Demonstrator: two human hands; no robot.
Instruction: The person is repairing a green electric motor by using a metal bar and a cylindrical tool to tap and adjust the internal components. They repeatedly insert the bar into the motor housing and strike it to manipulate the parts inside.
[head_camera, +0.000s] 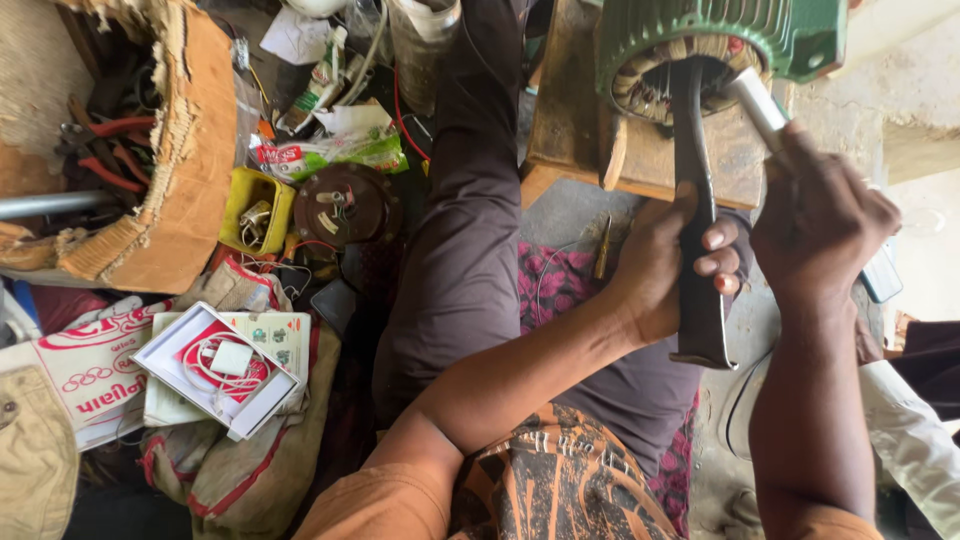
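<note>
A green electric motor housing (790, 35) with copper windings showing inside rests on a wooden block (570, 120) at the top. My left hand (665, 265) grips a long dark metal bar (700, 310) whose upper end reaches into the motor's opening. My right hand (825, 215) is closed around a pale cylindrical tool handle (758, 105) that points up toward the motor's rim. Both forearms come in from the bottom, over my lap.
A torn cardboard box (170, 160) holding red-handled pliers stands at the left. Beside it lie a yellow tray (255, 205), a round brown motor cover (345, 205), an open white box with a charger (220, 365), sacks and wrappers. My outstretched leg (460, 220) runs up the middle.
</note>
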